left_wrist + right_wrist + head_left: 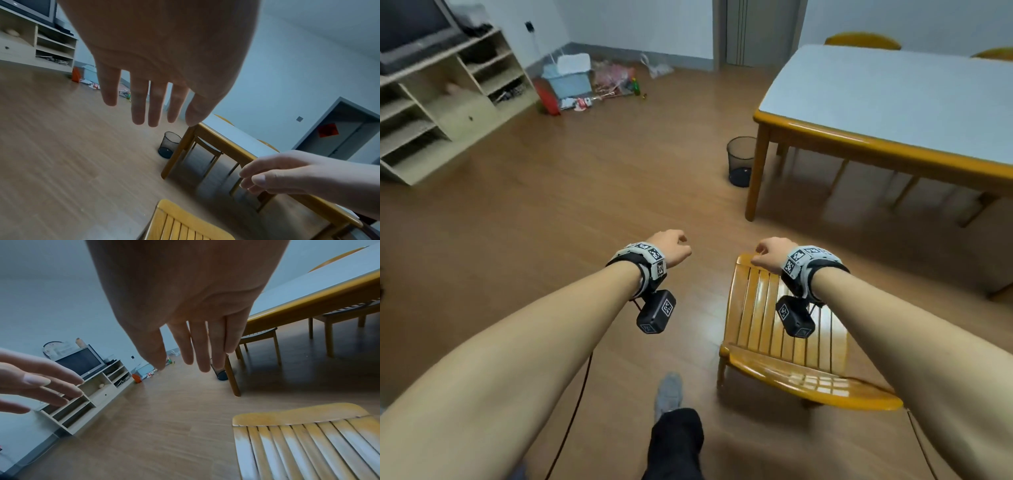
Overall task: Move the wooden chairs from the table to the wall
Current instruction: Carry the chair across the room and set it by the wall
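Both hands held out bare over a slatted honey-coloured wooden chair (pixel 787 339), neither gripping it.

The right hand (pixel 770 251) hovers just above the top rail of the chair's backrest; its fingers (pixel 200 344) point forward and down, loosely straight and slightly parted, with the rail just below and a little behind the fingertips, not touching. The left hand (pixel 671 247) hangs in the air well to the left of the chair, its fingers (pixel 140 104) relaxed and lightly spread, holding nothing. The chair stands on the brown wooden floor (pixel 551 212) beneath the right forearm, seat toward the person. Ahead and to the right of the right fingers stands the grey-topped worktop with a yellow wooden frame (pixel 893 102), with a black mesh wastebasket (pixel 740 161) beside its near leg.
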### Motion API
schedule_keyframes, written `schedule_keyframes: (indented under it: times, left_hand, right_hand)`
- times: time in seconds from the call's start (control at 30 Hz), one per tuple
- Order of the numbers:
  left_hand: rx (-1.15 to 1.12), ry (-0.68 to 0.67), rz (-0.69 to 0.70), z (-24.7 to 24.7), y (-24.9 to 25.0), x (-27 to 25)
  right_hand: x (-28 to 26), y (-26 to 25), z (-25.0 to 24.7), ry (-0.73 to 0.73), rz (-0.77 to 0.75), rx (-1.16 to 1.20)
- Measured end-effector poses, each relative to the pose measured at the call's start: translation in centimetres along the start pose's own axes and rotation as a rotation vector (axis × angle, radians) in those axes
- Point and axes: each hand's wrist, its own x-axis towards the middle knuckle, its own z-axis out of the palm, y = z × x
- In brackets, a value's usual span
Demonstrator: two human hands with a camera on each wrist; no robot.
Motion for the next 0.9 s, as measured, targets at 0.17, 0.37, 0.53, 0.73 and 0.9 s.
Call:
schedule_keyframes:
  times: [0.17,0.37,0.53,0.73,0.9]
  left_hand:
    - [0.038,0.001,0.015,-5.4,-4.7,7.7]
    - [0.097,0.018,0.05,-14.0,-9.5,17.1]
    - [0.107,0.023,0.03,-19.5,-11.6,24.6]
    - [0.119,0.011,0.055,-24.0,-11.1,34.9]
    - [0.161,0.022,0.058,-28.9,-9.8,46.5]
  right_hand:
    - [7.8,-5.6,-2.3,0.046,0.032,0.032]
    - [17.1,-13.4,-8.3,0.063,0.047,0.025]
    - [23.7,-17.7,-13.8,0.103,0.044,0.029]
    - [34.0,-18.1,-18.2,0.072,0.085,-0.018]
    - [46.3,-17.5,-23.3,0.085,0.082,-0.013]
